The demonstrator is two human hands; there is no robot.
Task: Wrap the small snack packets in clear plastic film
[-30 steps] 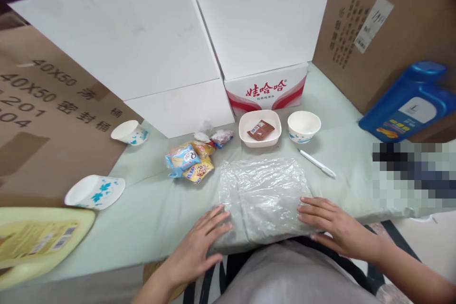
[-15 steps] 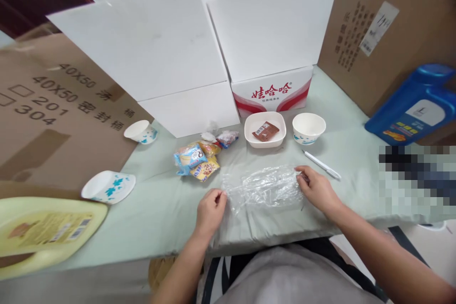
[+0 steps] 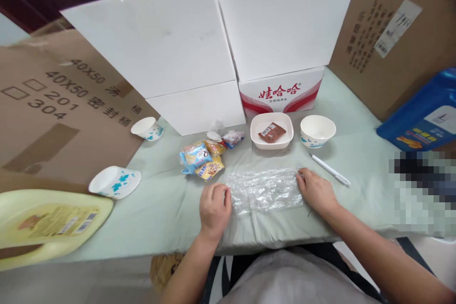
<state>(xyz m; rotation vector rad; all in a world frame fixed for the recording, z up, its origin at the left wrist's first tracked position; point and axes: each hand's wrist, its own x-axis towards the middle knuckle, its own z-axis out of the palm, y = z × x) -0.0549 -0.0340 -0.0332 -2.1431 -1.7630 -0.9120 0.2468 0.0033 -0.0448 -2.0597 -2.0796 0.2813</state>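
Note:
A clear plastic bag (image 3: 265, 190), folded into a narrow strip, lies on the pale green tablecloth (image 3: 160, 209) in front of me. My left hand (image 3: 214, 209) pinches the strip's left end with curled fingers. My right hand (image 3: 315, 191) grips its right end, fingers closed over the edge. Beyond the bag sit a white square dish (image 3: 271, 131) holding a brown sachet (image 3: 271, 132) and a paper bowl (image 3: 317, 131). A white pen (image 3: 329, 170) lies just right of my right hand.
A pile of snack packets (image 3: 204, 159) lies left of the dish. Two paper bowls (image 3: 114, 182) (image 3: 147, 128) rest at the left, a yellow jug (image 3: 46, 223) at the near left, a blue jug (image 3: 422, 116) at the right. White boxes (image 3: 281, 47) and brown cartons (image 3: 53, 104) wall the back.
The bag has been folded from a wide flat sheet into a narrow strip. Both hands went from flat and spread on it to closed on its two ends, farther from me.

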